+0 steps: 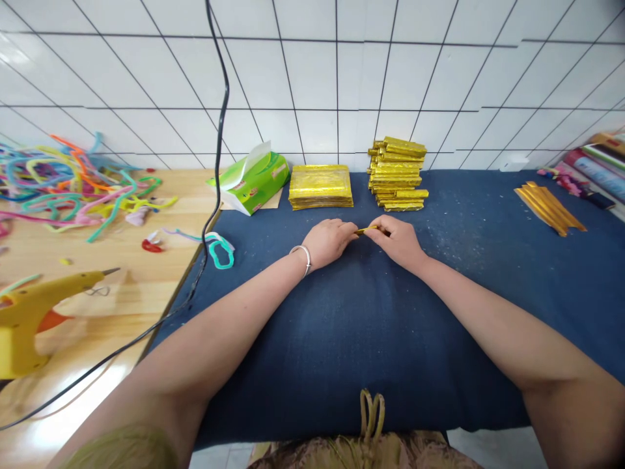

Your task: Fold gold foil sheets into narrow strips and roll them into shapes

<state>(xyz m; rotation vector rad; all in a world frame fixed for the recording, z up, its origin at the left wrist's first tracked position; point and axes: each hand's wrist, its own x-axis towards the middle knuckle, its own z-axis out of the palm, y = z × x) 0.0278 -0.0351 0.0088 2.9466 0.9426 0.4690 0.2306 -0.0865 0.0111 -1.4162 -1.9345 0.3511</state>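
Observation:
Both hands meet over the dark blue cloth (342, 332) with a thin strip of gold foil paper (364, 230) between them. My left hand (331, 242), with a silver bangle at its wrist, has closed fingers on the strip's left end. The right end is pinched between thumb and fingers of my right hand (396, 241). Most of the strip is hidden by the fingers. Just behind the hands lie a flat stack of gold foil sheets (321, 187) and, to its right, a taller pile of narrow folded gold strips (396, 174).
A green tissue pack (256, 181) stands left of the stacks. A black cable (222, 124) hangs down across the left side. On the wooden table are a yellow glue gun (43, 303) and tangled pipe cleaners (73, 176). Fanned gold strips (549, 207) and books (598, 169) lie at right.

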